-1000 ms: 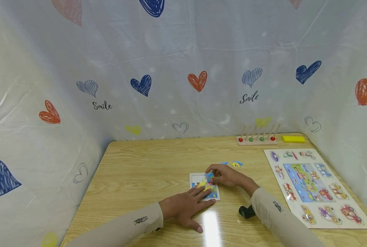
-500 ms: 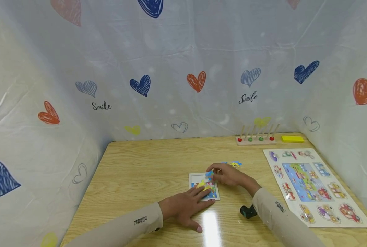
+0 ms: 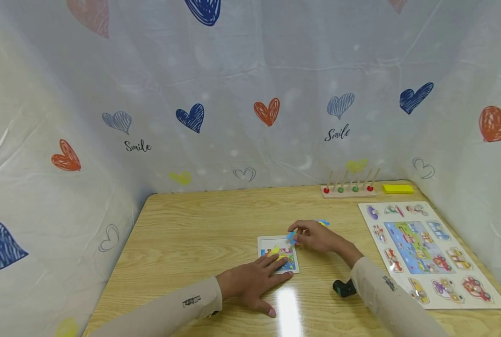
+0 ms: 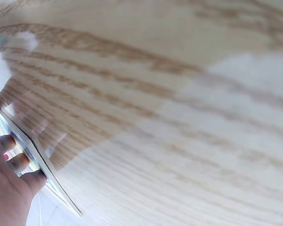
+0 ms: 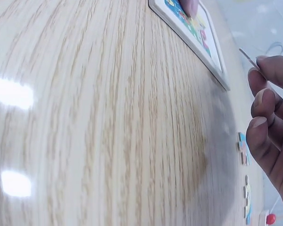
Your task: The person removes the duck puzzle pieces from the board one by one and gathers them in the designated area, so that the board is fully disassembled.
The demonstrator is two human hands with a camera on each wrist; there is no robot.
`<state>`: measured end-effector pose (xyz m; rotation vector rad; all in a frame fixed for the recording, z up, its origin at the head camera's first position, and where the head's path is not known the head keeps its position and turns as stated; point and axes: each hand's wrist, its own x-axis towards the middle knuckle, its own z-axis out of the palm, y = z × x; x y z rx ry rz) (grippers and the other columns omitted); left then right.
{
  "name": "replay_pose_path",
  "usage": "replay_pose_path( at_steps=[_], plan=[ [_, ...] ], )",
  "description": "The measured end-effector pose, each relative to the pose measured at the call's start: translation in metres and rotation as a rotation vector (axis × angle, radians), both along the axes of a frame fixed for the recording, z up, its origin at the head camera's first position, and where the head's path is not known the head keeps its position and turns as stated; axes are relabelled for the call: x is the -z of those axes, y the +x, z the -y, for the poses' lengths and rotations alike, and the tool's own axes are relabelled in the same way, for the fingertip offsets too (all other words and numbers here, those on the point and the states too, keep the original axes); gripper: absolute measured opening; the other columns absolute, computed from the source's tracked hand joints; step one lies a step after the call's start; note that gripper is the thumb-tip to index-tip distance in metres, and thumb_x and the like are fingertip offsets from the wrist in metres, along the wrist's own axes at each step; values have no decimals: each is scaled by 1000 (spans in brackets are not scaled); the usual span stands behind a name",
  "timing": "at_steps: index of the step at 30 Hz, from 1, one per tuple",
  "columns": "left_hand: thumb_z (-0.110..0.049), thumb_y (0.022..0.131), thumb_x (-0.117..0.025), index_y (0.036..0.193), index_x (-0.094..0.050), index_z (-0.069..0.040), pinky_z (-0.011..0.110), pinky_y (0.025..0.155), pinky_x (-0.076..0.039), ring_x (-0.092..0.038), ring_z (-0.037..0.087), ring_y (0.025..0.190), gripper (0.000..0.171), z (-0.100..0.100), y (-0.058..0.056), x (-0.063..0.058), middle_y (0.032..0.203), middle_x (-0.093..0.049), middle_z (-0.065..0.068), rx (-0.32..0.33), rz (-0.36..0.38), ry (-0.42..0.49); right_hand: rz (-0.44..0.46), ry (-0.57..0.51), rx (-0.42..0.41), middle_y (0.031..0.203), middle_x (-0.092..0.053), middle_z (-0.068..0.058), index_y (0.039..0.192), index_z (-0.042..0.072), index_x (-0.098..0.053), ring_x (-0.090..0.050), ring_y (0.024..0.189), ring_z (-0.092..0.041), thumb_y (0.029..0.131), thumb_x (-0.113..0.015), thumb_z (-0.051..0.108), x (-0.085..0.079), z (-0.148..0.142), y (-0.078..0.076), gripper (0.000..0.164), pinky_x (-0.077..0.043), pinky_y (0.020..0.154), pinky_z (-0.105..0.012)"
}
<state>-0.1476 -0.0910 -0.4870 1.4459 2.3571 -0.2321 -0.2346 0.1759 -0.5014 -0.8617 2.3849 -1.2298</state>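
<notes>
A small white-framed jigsaw puzzle tray [image 3: 297,267] lies on the table, its upper part bare white and its lower part filled with colourful pieces. My left hand [image 3: 252,283] rests over the lower part with fingers spread. In the left wrist view, fingertips [image 4: 20,162] touch the tray's surface. Between thumb and index finger, my right hand [image 3: 316,235] pinches a blue puzzle piece [image 3: 291,238] at the tray's upper right edge. The right wrist view shows this piece [image 5: 248,58] edge-on, raised above the table. The other right fingers curl loosely.
Loose puzzle pieces [image 5: 243,148] lie beyond the right hand. A large picture board [image 3: 436,299] occupies the table's right side. Farther back stand a pegged bead rack [image 3: 349,193] and a yellow block [image 3: 398,189]. A dark object [image 3: 344,288] sits by the right sleeve.
My right hand has moved right, carrying the blue puzzle piece from over the tray to its right edge. The left hand stays in place on the tray.
</notes>
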Motion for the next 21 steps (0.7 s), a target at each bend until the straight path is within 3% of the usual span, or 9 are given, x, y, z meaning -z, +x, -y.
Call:
replay_pose_path(
  at_steps=[10, 17, 21],
  plan=[
    [-80, 91, -37, 163, 0, -30, 47, 125, -18, -5, 29, 157, 95, 1, 1, -1, 171, 0, 5, -13, 21, 10, 14, -26, 13, 93, -66, -9, 125, -2, -63, -57, 65, -12, 100, -64, 15, 3, -10, -1, 30, -48, 58, -24],
    [-81, 91, -36, 163, 0, -30, 46, 125, -18, -5, 30, 157, 95, 1, 1, 1, 171, -1, 5, -9, 5, 16, 38, -47, 16, 98, -62, -16, 127, -6, -60, -55, 67, -12, 102, -53, 5, -1, -21, 3, 27, -49, 57, -25],
    [-81, 90, -36, 163, 1, -31, 46, 125, -17, -4, 29, 157, 96, 1, 0, 2, 171, 1, 4, -11, 7, 10, 87, -60, 43, 98, -61, -17, 130, -6, -57, -56, 65, -16, 104, -53, 8, -1, -29, 3, 30, -48, 55, -26]
  ],
)
